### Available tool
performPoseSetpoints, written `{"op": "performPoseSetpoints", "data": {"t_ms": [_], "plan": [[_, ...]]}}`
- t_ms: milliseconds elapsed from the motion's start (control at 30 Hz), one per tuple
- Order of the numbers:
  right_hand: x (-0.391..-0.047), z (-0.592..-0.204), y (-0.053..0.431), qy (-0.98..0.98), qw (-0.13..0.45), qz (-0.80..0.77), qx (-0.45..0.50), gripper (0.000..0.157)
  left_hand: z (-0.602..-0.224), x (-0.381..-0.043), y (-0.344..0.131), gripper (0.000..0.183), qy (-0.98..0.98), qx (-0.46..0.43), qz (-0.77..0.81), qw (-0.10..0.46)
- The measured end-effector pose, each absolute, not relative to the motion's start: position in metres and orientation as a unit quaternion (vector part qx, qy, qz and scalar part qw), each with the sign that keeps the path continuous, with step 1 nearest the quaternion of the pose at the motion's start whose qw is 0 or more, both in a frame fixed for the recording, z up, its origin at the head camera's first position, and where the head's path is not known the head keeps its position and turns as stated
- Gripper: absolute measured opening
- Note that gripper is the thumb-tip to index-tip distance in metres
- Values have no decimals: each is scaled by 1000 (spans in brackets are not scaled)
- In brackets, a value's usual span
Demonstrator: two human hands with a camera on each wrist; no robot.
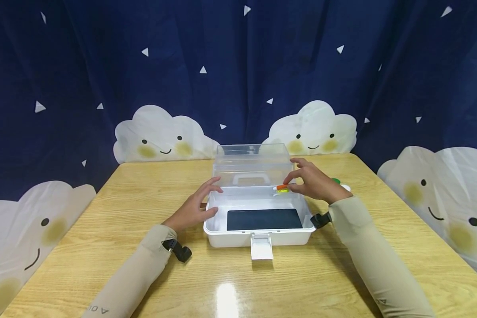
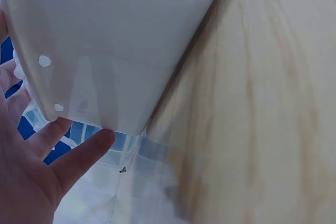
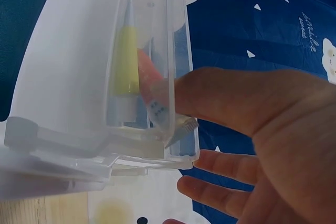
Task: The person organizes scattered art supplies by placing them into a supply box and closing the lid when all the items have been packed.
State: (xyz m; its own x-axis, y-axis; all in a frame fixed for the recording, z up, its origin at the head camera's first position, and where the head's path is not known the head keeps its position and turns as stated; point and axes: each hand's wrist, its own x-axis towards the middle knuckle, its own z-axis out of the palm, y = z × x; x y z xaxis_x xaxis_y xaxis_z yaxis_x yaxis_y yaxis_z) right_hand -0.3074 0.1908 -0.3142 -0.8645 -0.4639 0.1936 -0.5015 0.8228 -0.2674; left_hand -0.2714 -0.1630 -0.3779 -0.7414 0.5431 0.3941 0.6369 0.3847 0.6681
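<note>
A white storage box [image 1: 228, 240] stands with its clear lid [image 1: 278, 170] raised at the back. My left hand [image 1: 194, 209] is at the box's left end, fingers and thumb spread loosely along the rim. In the left wrist view, the thumb and a finger overlap the edge of the white wall. At the back right, my right hand [image 1: 310, 180] pinches a small orange tube [image 1: 282, 187] between thumb and forefinger. A yellow tube [image 3: 126, 61] lies beside it in a clear compartment [image 3: 170, 98]; the orange one has a crimped end. A dark flat panel [image 1: 264, 220] lies inside the box.
The front latch [image 1: 261, 248] hangs down over the wooden table [image 1: 163, 185]. Beyond my right wrist, a small green object [image 1: 335, 180] and a white one [image 1: 346, 187] are partly hidden. A dark blue curtain [image 1: 230, 66] with white clouds hangs behind.
</note>
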Motion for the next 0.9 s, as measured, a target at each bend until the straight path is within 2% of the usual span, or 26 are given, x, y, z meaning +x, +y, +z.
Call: {"op": "performPoseSetpoints", "data": {"t_ms": [433,900], "plan": [[-305,-314,190,-953,44,159,255,15,-405,-295,-170,44,-832,-354,-423,62],[-305,-314,190,-957,37,154,244,16,-404,-295,-170,45,-839,-341,-422,50]]}}
